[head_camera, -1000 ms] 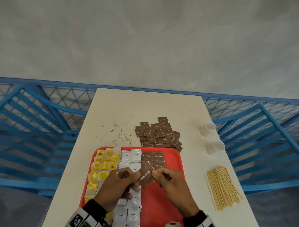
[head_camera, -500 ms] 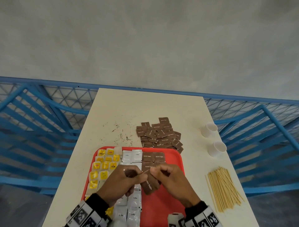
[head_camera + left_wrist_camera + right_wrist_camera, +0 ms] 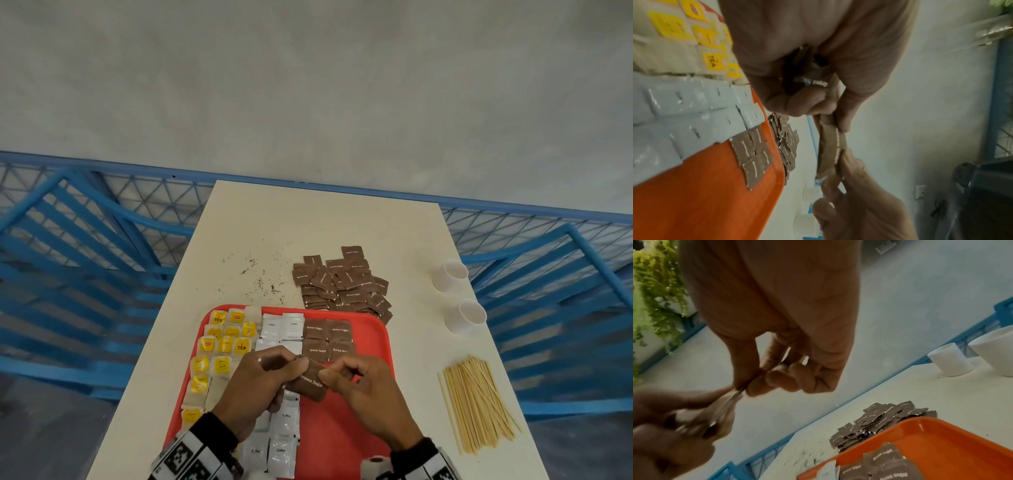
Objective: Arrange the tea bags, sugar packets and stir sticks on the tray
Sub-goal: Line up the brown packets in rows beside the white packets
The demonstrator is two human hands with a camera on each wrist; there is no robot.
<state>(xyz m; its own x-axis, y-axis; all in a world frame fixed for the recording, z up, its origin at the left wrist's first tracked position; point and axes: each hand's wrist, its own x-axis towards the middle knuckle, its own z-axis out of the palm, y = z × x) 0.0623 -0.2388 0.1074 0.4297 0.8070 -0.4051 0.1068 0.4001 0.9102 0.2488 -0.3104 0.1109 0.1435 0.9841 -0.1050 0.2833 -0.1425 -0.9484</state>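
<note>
Since the frame half a second back, the brown sugar packet [image 3: 310, 383] held between the hands has turned from hanging edge-on below the fingers to lying flatter, its "Brown Sugar" print now facing up; the hands remain over the middle of the red tray [image 3: 373, 329]. Left to right: tea bags [image 3: 222, 346] with yellow tags fill the tray's left columns, white packets [image 3: 282, 327] marked Coffee run down the next columns, and four brown packets [image 3: 328, 339] sit in a square block at the tray's far centre. The left hand [image 3: 263, 383] pinches the held packet's left edge, with more brown packets apparently tucked in its palm in the left wrist view, probably as a ready supply. The right hand [image 3: 368, 394] pinches the packet's right end between thumb and forefinger, other fingers curled, likely peeling one packet free to set below the block. Beyond the tray lies the loose brown packet heap [image 3: 342, 282], beside scattered dark specks [image 3: 260, 277]. Further right stand two white cups [image 3: 459, 296]; the stir sticks [image 3: 478, 404] lie bundled on the table [image 3: 308, 219], not yet on the tray.
</note>
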